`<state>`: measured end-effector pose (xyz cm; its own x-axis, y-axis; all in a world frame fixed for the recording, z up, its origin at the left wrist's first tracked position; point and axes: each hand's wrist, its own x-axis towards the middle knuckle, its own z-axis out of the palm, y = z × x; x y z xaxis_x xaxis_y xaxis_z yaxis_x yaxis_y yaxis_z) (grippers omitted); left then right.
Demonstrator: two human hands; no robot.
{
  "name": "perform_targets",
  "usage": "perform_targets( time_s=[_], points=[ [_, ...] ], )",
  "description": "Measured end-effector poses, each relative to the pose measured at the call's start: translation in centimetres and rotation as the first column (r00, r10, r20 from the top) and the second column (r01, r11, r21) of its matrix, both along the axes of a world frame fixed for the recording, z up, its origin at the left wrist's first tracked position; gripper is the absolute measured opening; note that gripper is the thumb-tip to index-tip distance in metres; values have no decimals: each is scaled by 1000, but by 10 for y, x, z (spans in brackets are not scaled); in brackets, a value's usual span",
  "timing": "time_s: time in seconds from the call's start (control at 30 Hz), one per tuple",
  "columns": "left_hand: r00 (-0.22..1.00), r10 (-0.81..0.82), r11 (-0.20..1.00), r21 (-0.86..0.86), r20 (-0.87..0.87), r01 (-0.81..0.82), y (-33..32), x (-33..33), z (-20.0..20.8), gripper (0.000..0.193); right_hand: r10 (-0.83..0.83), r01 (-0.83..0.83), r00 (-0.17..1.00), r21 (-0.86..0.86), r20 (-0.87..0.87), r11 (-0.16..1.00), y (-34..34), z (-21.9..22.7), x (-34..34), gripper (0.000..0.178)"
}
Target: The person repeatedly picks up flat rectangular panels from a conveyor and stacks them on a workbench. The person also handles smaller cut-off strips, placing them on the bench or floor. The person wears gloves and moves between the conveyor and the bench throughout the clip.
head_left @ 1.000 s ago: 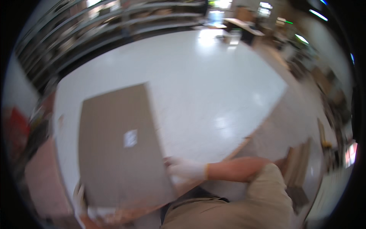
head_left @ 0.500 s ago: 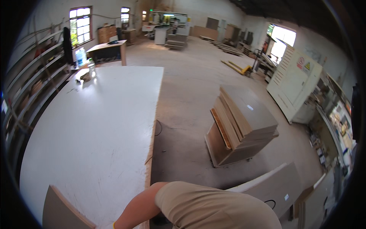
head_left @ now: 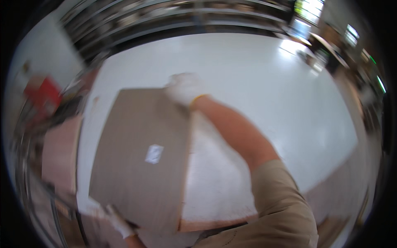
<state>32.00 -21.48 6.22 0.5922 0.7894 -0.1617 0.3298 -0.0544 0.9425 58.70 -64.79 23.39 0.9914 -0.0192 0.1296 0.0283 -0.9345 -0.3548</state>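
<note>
A flat brown board (head_left: 140, 161) with a small white label lies on the big white table (head_left: 264, 95). My right hand (head_left: 184, 88), in a white glove, grips the board's far right corner. My left hand (head_left: 105, 211), also gloved white, holds the board's near left corner at the table's front edge. The picture is blurred by motion.
Long shelving racks (head_left: 173, 20) run along the far side of the table. A red object (head_left: 41, 93) and pinkish boards (head_left: 60, 153) stand at the left. Benches and bright windows (head_left: 308, 10) show at the far right.
The view swung away across the workshop and back to the table. My right hand moved from the board's near right side to its far right corner; my left hand now holds the near corner.
</note>
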Motion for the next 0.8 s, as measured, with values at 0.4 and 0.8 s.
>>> perform_targets(
  time_s=[0.4, 0.8],
  points=[
    [872, 225, 972, 32, -435, -234, -127, -95, 65, 108, 145, -162, 974, -88, -172, 983, 75, -103, 131, 71],
    [995, -22, 820, -567, 99, 75, -120, -204, 59, 84, 362, -349, 928, 139, -87, 927, 3, -179, 66, 68]
  ],
)
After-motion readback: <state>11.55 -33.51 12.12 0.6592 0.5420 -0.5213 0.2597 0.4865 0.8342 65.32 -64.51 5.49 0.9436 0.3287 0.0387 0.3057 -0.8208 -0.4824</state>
